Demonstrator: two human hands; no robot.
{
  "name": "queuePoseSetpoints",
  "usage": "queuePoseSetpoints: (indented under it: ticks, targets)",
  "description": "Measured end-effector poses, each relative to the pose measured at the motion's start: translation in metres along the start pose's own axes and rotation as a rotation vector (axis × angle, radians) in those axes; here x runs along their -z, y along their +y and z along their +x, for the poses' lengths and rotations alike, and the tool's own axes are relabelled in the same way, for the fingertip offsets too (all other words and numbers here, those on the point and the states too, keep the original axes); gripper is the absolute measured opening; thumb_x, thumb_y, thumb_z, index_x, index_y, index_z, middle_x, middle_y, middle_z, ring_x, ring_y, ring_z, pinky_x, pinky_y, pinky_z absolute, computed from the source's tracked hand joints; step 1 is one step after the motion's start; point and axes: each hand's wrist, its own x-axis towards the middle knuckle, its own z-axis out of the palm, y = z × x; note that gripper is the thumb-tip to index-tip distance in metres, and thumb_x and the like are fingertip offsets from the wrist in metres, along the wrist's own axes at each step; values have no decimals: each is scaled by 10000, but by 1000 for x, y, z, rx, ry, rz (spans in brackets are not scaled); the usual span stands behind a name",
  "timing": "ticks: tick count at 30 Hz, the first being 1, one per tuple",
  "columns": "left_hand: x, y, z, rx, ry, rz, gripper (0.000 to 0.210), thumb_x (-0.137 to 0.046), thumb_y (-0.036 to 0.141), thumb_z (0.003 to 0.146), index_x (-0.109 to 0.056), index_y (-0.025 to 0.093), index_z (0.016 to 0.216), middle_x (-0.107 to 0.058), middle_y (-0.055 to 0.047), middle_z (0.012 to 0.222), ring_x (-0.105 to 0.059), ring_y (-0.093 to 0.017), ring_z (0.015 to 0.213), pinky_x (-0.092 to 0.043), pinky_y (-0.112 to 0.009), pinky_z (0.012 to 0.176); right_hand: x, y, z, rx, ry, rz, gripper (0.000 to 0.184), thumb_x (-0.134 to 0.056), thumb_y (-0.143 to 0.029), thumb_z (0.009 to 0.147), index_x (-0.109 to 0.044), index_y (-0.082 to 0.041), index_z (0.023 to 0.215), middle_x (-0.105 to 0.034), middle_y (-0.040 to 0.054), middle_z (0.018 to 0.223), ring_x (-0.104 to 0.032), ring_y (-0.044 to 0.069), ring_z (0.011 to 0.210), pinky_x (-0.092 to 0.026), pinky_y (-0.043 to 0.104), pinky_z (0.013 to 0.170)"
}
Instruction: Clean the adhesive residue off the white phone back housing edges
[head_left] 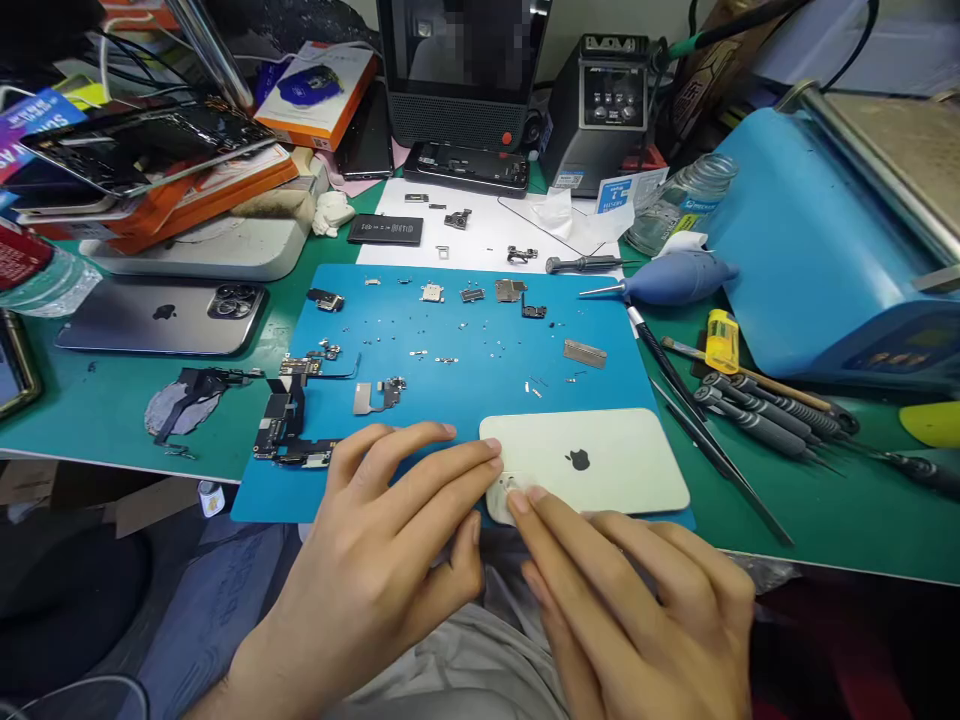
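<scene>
A pale white phone back housing (611, 455) with a dark apple logo lies face down at the front edge of the blue mat (480, 335). My left hand (397, 550) reaches over its left end with fingers stretched out, two fingertips touching the housing's edge. The fingers of my right hand (637, 600) are also extended. Two of its fingertips press beside the camera area (508, 483) at the housing's lower left corner, and its thumb stays apart below. Whether anything small lies under those fingertips is hidden. Left of my left hand sits a phone logic board (281, 425) with flex cables.
Small screws and phone parts are spread over the mat. A battery (386, 230) lies on white paper behind. Tweezers (720, 450), screwdrivers (765, 415) and a blue air blower (679, 278) are to the right. A grey phone (165, 315) rests at left.
</scene>
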Motion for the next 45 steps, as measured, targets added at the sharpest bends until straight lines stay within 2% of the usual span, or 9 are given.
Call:
queuePoseSetpoints:
  ticks: [14,18,25,28,30,34,38,41,45]
  targets:
    - [0,-2,-2,-3,-10,1,328,-626,130,1143,-757,227,1427,-864,45,1460,-648,-206,1415,-404,-428,1248,-4,-7,-3,143,26,-63,238,-648,-227,1263,-824,-165,1410,-924,-64,1259,-676,193,1113,-490,460,992]
    - [-2,-1,-5,22,-19,-2,374,-615,97,1132,-745,246,1449,-858,45,1475,-645,-216,1429,-396,-452,1270,3,4,-6,159,-6,-67,241,-701,-167,1225,-825,-180,1431,-913,-83,1305,-682,184,1123,-502,450,990]
    - [-3,-1,-9,-9,-27,16,426,-600,35,1107,-728,230,1464,-876,-16,1429,-645,-268,1399,-385,-509,1264,31,54,-26,18,31,-226,246,-787,-80,1128,-851,-112,1363,-934,92,1205,-692,276,1032,-468,493,951]
    - [-1,-2,-8,-31,-41,39,429,-596,30,1104,-723,215,1469,-875,-57,1418,-644,-291,1383,-381,-524,1242,28,50,-29,-24,59,-219,245,-783,-86,1129,-847,-99,1365,-928,122,1217,-695,283,1067,-465,501,1010]
    - [0,-4,-9,-62,-55,63,434,-594,42,1108,-719,218,1484,-869,-68,1431,-645,-300,1377,-370,-531,1236,21,37,-29,-25,48,-179,242,-735,-136,1171,-833,-109,1391,-928,84,1254,-690,256,1104,-483,482,1046]
    - [0,-7,-15,-22,-75,91,471,-623,119,1125,-702,293,1556,-848,-21,1484,-671,-313,1403,-366,-560,1282,14,23,-28,-31,57,-108,258,-638,-208,1234,-826,-170,1406,-920,-17,1317,-680,200,1149,-501,431,1079]
    - [0,-7,-18,44,-85,51,451,-633,176,1152,-729,376,1544,-840,56,1499,-673,-282,1452,-342,-572,1395,23,48,-29,-134,93,-154,250,-726,-135,1172,-823,-152,1402,-922,58,1287,-695,243,1161,-488,476,1084]
    - [0,-9,-20,73,-81,41,429,-617,203,1168,-756,408,1518,-798,129,1570,-648,-232,1540,-317,-541,1470,29,67,-33,-170,133,-106,272,-817,-74,1097,-832,-197,1340,-921,41,1220,-727,217,1104,-545,439,1036]
    - [7,-18,-31,98,-105,89,572,-611,217,1151,-655,476,1660,-717,137,1684,-612,-306,1640,-339,-683,1476,30,70,-41,-227,223,-23,273,-831,-66,1066,-862,-276,1237,-898,15,1111,-746,213,1039,-606,412,965]
